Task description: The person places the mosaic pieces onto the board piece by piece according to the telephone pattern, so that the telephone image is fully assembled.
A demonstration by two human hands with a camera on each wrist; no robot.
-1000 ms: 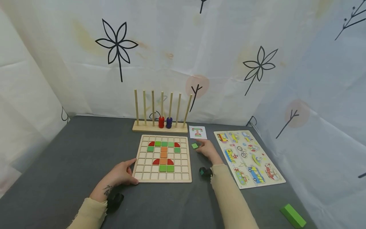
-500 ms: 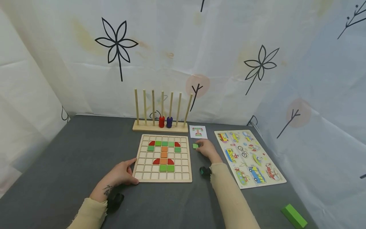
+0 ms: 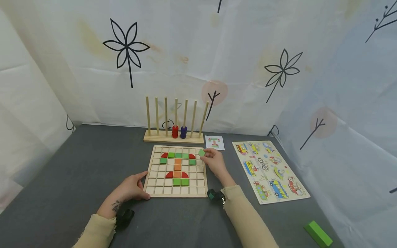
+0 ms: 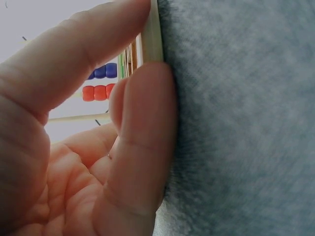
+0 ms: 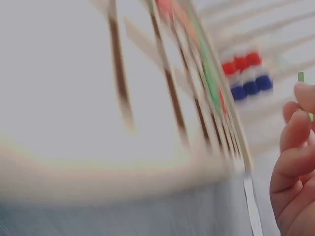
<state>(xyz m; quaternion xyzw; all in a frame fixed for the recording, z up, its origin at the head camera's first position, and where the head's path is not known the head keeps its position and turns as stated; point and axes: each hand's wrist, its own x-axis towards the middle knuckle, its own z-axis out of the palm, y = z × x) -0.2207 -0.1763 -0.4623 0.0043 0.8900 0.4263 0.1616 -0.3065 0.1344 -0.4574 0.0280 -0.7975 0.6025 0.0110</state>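
A wooden grid board (image 3: 158, 190) lies on the table, with green, orange and red pieces forming a pattern in its cells. My left hand (image 3: 131, 189) steadies its near left corner, index finger on the left side and thumb at the front. In the left wrist view, the fingers of the left hand (image 4: 142, 132) touch the board's edge (image 4: 151, 46). Above the board's far right corner, my right hand (image 3: 216, 164) pinches a small green square tile (image 3: 201, 152). Part of that tile (image 5: 301, 76) shows past the fingertips of the right hand (image 5: 293, 172) in the right wrist view.
Behind the board stands a wooden peg rack (image 3: 158, 137) with red beads (image 3: 175, 132) and blue beads (image 3: 183, 132). A pattern card (image 3: 219, 145) lies right of the rack. Further right are a vehicle puzzle board (image 3: 255, 158) and a green block (image 3: 318, 234). A white curtain (image 3: 186, 51) hangs behind.
My right hand has picked up the green tile from the table beside the board and carried it left, over the board's far right corner. The left hand stays at the near left corner.
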